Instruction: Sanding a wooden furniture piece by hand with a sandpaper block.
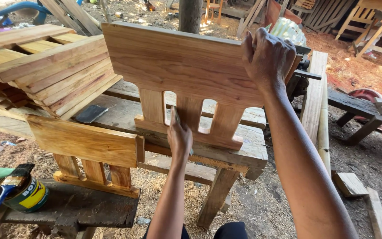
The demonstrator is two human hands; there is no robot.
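Two hands: right hand [267, 56] grips slatted wood panel [180, 62] top edge, left hand [179, 138] closed round tool (unclear).

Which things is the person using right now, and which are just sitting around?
In use:
- big slatted wooden panel, gripped at its top edge by the right hand
- left hand at the middle slat, holding something small, unclear what
- rough wooden workbench under it

Lying about:
- second slatted wooden panel
- round tin with blue-handled brush
- stacked planks
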